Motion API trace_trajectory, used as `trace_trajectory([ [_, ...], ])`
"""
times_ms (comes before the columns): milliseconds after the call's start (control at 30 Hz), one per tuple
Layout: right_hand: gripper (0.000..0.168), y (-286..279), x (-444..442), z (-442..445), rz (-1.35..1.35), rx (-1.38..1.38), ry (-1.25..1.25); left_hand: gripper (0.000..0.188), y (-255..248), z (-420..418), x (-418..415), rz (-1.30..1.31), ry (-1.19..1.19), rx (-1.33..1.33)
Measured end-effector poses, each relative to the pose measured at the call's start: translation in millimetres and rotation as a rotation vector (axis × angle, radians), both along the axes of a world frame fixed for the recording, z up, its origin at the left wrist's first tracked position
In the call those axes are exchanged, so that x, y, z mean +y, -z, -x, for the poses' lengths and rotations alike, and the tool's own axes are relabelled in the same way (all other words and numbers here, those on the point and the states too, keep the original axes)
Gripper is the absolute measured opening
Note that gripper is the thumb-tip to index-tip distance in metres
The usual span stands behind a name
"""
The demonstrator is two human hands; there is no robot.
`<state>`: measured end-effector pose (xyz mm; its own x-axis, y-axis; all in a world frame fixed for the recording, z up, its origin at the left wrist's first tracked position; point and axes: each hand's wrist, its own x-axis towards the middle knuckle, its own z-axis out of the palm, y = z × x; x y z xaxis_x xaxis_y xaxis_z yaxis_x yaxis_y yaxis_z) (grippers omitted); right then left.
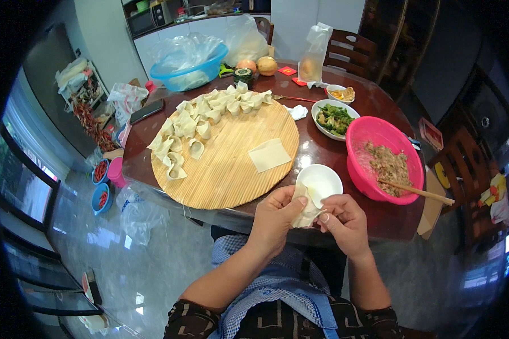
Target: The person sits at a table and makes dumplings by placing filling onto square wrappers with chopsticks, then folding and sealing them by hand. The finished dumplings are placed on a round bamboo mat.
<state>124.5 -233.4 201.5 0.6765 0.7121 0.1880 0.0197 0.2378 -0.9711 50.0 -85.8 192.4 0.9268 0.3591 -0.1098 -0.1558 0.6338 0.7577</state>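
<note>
A folded dough wrapper [306,212] is pinched between my left hand [276,218] and my right hand [347,223], just in front of a small white bowl [331,180] of whitish liquid. One flat square wrapper [269,155] lies on the right part of the round, ribbed board [225,178]. Shaped wontons [186,123] crowd the board's far and left edges. To the right stands a pink plastic basin [356,169] with minced filling [386,163] in it, and wooden chopsticks [428,194] rest across its rim.
Behind the board are a blue basin [186,74] with plastic bags, a dark-lidded jar [243,76] and round fruit [267,66]. A dish of green vegetables [335,118] and a small bowl [340,93] stand beyond the pink basin. A phone [146,111] lies at the table's left.
</note>
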Motion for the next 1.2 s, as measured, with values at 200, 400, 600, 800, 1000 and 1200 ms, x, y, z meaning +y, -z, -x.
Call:
trace_trajectory([
  [200, 0.061, 21.2, 21.3, 28.7, 0.109, -0.417, 0.421, 0.019, 0.2, -5.5, -17.8, -0.021, -0.297, -0.053],
  [400, 0.037, 34.5, 31.5, 23.6, 0.011, -0.266, 0.535, 0.015, 6.3, -9.0, -26.3, -0.065, -0.393, -0.065],
  [600, 0.014, 24.9, 33.4, 23.2, 0.068, -0.264, 0.568, 0.011, 12.3, -8.3, -27.3, -0.271, -0.435, -0.024],
  [800, 0.015, 24.3, 32.8, 12.0, 0.098, -0.306, 0.524, 0.012, 17.5, -8.6, -25.9, -0.478, -0.504, -0.040],
  [1000, 0.019, 19.0, 40.6, 21.2, -0.157, -0.007, 0.497, 0.013, 10.7, -9.0, -25.6, -0.326, -0.464, -0.052],
  [1200, 0.014, 23.7, 34.1, 18.1, -0.012, -0.051, 0.535, 0.014, 23.3, -10.9, -27.3, -0.591, -0.560, -0.063],
])
